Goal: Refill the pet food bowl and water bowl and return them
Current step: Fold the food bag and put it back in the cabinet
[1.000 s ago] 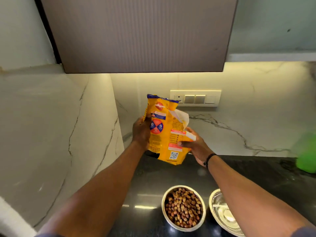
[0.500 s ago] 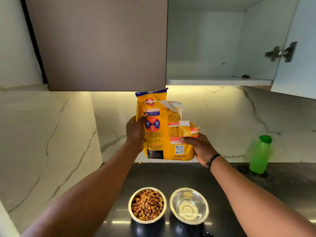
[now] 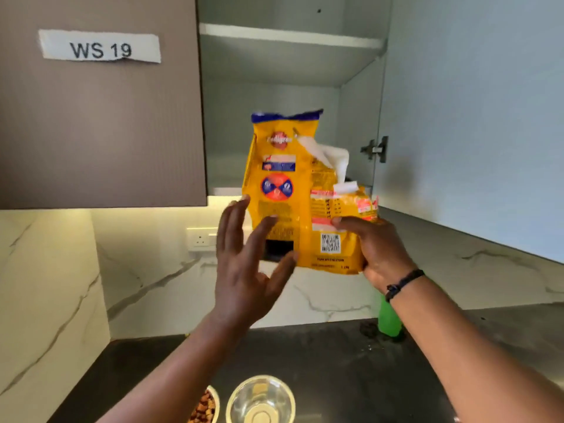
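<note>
A yellow pet food bag (image 3: 293, 190) with a blue top edge is held upright in front of the open wall cabinet (image 3: 283, 96). My right hand (image 3: 378, 254) grips its lower right side. My left hand (image 3: 244, 264) is off the bag, just left of it, with fingers spread. At the bottom edge, on the dark counter (image 3: 335, 361), a steel bowl (image 3: 215, 406) of brown kibble is partly hidden by my left arm. Beside it stands an empty-looking steel bowl (image 3: 261, 401).
A green bottle (image 3: 389, 319) stands on the counter behind my right wrist. The cabinet's door (image 3: 476, 117) is swung open to the right. A closed brown cabinet door labelled WS 19 (image 3: 100, 48) hangs at left. White marble walls enclose the corner.
The bag has risen toward the open cabinet and my view has tilted up. My left hand has let go of the bag; the right hand still holds it.
</note>
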